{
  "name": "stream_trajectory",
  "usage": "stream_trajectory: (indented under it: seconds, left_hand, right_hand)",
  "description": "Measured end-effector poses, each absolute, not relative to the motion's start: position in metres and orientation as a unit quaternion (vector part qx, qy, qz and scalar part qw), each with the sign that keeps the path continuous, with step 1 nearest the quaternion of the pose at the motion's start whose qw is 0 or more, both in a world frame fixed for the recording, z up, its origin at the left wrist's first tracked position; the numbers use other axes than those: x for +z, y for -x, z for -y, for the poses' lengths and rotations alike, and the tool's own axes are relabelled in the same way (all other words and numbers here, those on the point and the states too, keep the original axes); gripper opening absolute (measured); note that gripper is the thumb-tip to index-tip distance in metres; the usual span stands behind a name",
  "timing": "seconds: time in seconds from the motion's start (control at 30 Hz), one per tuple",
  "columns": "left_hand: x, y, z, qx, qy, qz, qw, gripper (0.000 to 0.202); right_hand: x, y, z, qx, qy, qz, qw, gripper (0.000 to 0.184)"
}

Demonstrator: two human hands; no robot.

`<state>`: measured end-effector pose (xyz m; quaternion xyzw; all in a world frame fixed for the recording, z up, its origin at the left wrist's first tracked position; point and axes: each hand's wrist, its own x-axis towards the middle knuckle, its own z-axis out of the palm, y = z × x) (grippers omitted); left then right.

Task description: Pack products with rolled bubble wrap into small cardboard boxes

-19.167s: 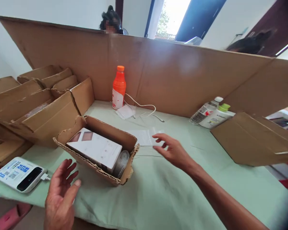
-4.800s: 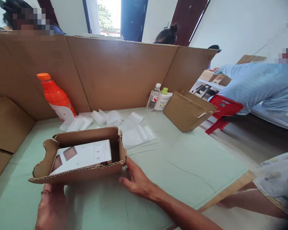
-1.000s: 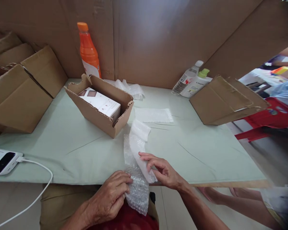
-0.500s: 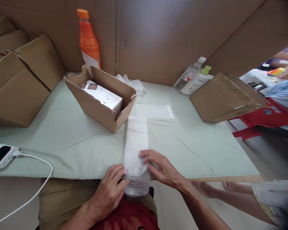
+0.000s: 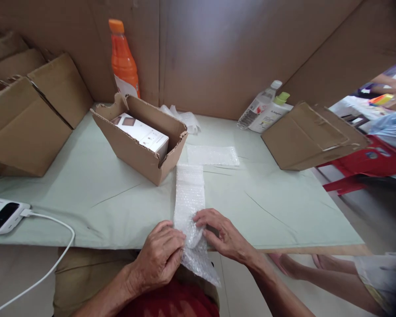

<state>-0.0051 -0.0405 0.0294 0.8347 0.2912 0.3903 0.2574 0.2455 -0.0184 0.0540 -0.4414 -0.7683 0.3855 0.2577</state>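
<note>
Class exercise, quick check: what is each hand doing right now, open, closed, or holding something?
Left hand: closed on the bubble wrap at the table edge.
Right hand: fingers pinching the same bubble wrap.

The table (image 5: 102, 193) wore a pale green cover; on it lay an open cardboard box (image 5: 140, 138), bubble wrap strip (image 5: 188, 193), orange bottle (image 5: 123, 61), and a phone (image 5: 1, 215).
</note>
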Motion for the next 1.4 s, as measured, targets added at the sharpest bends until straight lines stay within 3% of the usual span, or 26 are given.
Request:
stream_trajectory:
  seconds: [0.2, 0.33, 0.47, 0.6, 0.9, 1.07, 1.13, 1.3, 1.4]
  left_hand:
    - [0.024, -0.003, 0.032, 0.397, -0.758, -0.394, 0.335, 0.016]
    - [0.024, -0.002, 0.035, 0.386, -0.739, -0.427, 0.351, 0.016]
    - [0.026, -0.004, 0.034, 0.381, -0.728, -0.449, 0.351, 0.015]
    - [0.028, -0.006, 0.033, 0.361, -0.709, -0.473, 0.379, 0.015]
    - [0.041, -0.010, 0.019, 0.287, -0.578, -0.548, 0.533, 0.025]
    - [0.045, -0.015, 0.001, 0.286, -0.539, -0.581, 0.538, 0.020]
    - [0.046, -0.016, -0.006, 0.266, -0.547, -0.594, 0.526, 0.018]
    - [0.042, -0.019, -0.015, 0.233, -0.569, -0.599, 0.513, 0.032]
    - [0.039, -0.017, -0.012, 0.256, -0.594, -0.596, 0.475, 0.040]
  right_hand:
    - [0.071, -0.267, -0.001, 0.424, 0.488, 0.739, 0.191, 0.033]
    - [0.067, -0.257, -0.038, 0.262, 0.506, 0.798, 0.193, 0.028]
    - [0.051, -0.241, -0.079, 0.055, 0.492, 0.862, 0.109, 0.025]
    - [0.052, -0.237, -0.111, 0.050, 0.492, 0.866, 0.078, 0.022]
    - [0.070, -0.248, -0.201, 0.064, 0.599, 0.779, 0.172, 0.021]
    - [0.078, -0.266, -0.087, 0.054, 0.488, 0.773, 0.402, 0.021]
    - [0.082, -0.265, -0.025, 0.050, 0.434, 0.790, 0.429, 0.029]
    - [0.058, -0.241, 0.045, 0.046, 0.389, 0.883, 0.258, 0.033]
    - [0.036, -0.234, 0.030, 0.056, 0.411, 0.882, 0.223, 0.027]
